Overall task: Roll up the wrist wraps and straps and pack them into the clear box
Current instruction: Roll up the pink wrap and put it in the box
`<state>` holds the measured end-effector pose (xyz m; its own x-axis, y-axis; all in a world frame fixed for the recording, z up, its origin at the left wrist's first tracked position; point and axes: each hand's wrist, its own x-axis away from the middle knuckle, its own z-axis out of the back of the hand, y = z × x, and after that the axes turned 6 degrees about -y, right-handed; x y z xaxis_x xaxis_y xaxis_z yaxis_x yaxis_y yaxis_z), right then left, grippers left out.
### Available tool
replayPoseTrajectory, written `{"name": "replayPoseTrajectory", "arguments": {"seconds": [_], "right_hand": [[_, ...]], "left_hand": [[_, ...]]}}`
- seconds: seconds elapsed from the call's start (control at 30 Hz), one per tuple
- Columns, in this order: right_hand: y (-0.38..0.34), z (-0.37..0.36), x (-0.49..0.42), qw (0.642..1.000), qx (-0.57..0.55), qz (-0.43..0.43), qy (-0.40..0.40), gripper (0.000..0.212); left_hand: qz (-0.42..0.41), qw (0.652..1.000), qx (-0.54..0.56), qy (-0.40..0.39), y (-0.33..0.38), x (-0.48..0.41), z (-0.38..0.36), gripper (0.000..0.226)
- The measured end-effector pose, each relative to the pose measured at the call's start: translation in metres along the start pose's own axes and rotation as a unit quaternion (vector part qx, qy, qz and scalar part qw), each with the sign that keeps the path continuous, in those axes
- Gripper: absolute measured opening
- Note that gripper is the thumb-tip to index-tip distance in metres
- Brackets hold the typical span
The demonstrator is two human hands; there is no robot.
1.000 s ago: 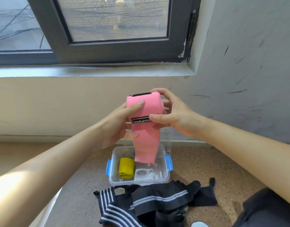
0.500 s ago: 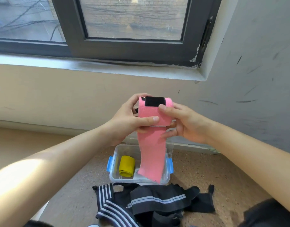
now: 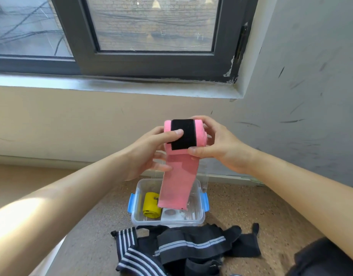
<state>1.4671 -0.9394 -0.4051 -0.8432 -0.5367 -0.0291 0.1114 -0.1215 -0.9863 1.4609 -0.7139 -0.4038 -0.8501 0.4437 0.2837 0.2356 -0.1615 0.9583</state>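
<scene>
I hold a pink wrist wrap (image 3: 178, 176) in the air, its upper part rolled and a black velcro patch facing me. My left hand (image 3: 151, 154) grips the roll from the left, thumb on the velcro. From the right, my right hand (image 3: 215, 144) pinches the roll. The wrap's loose tail hangs down over the clear box (image 3: 199, 218) with blue latches on the floor. A rolled yellow strap (image 3: 150, 206) lies inside the box at the left. Black wraps with white and grey stripes (image 3: 181, 248) lie in a heap in front of the box.
The box stands on a speckled brown floor (image 3: 251, 212) near a beige wall under a dark-framed window (image 3: 151, 60). A grey scuffed wall (image 3: 311, 96) closes the right side. Dark fabric (image 3: 327, 259) shows at the bottom right corner.
The roll has turned, bringing the black velcro patch round to face me. More of the pink wrap is wound up, so the hanging tail is shorter. Both hands shifted their grip on the roll.
</scene>
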Motion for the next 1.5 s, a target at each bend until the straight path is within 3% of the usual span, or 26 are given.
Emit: {"name": "replayPoseTrajectory", "arguments": {"seconds": [0.1,0.23,0.33,0.5,0.77,1.03,1.2,1.33,1.5], "right_hand": [[-0.001,0.004,0.001,0.999,-0.02,-0.029,-0.024,0.07],[-0.003,0.01,0.001,0.987,-0.106,-0.103,-0.067,0.052],[-0.001,0.012,0.001,0.98,-0.128,-0.122,-0.094,0.051],[0.0,0.012,-0.002,0.984,-0.123,-0.11,-0.066,0.054],[-0.002,0.017,0.001,0.993,-0.105,-0.04,-0.038,0.06],[-0.004,0.012,0.004,0.998,-0.04,-0.032,-0.048,0.082],[-0.009,0.015,0.005,0.979,-0.125,-0.107,-0.122,0.052],[-0.005,0.013,0.005,0.972,-0.168,-0.142,-0.084,0.057],[0.0,0.013,0.001,0.982,-0.152,-0.093,-0.064,0.052]], "left_hand": [[-0.015,1.0,0.007,0.012,0.0,-0.001,0.0,0.06],[-0.054,0.998,0.016,0.015,-0.004,0.0,-0.001,0.061],[-0.092,0.995,0.013,0.028,-0.006,-0.002,0.001,0.066],[-0.098,0.995,-0.024,0.017,-0.005,-0.002,0.002,0.075],[0.036,0.999,0.016,-0.036,0.0,0.003,0.003,0.064],[-0.018,0.999,0.028,0.003,-0.004,-0.002,0.005,0.064],[-0.082,0.995,0.056,0.008,-0.005,-0.003,0.005,0.068],[-0.118,0.993,0.009,0.013,-0.009,-0.003,0.003,0.08],[-0.089,0.993,-0.08,-0.007,-0.009,-0.003,0.005,0.083]]}}
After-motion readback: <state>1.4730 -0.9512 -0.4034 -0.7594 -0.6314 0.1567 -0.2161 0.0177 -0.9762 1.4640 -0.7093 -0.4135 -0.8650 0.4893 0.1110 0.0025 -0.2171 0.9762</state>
